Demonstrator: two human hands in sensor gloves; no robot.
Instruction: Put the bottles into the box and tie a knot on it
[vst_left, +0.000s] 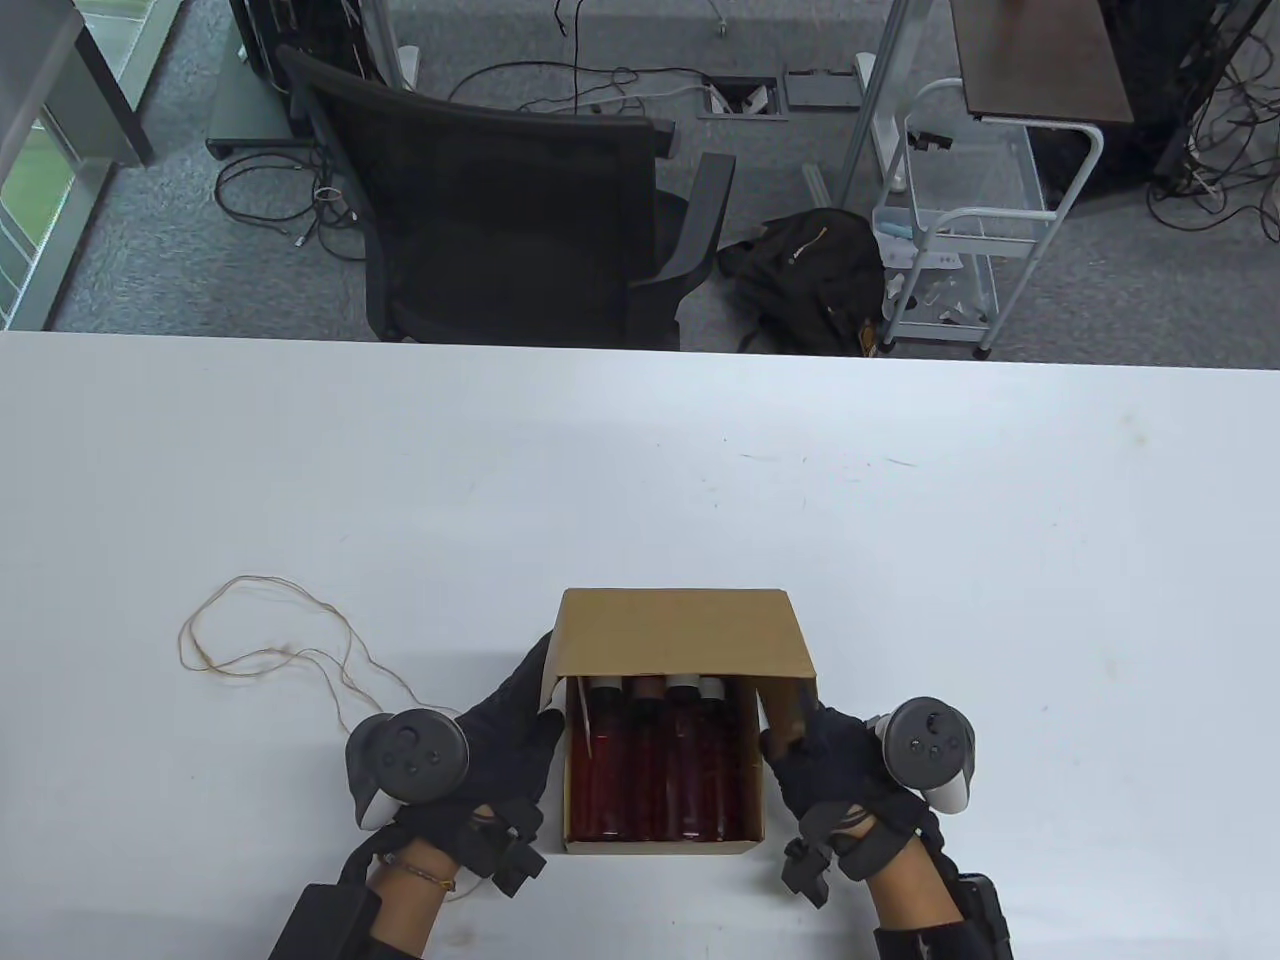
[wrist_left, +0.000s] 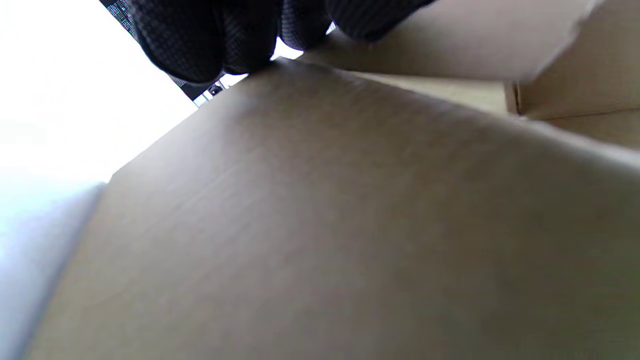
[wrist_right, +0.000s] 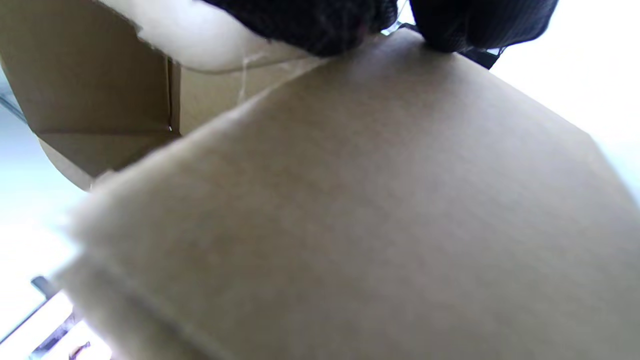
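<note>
Now your left hand (vst_left: 500, 730) presses against the left side of the brown cardboard box (vst_left: 680, 630), with its fingers reaching up along the wall. Your right hand (vst_left: 830, 760) holds the box's right side flap, fingers curled on its edge. Both wrist views show only blurry cardboard and dark glove fingertips (wrist_left: 200, 45) touching it. Four dark red bottles with pale caps (vst_left: 655, 760) lie side by side inside the box. It sits on the white table (vst_left: 640, 450), near you. A thin brown string (vst_left: 260, 640) lies loose, left of the box.
</note>
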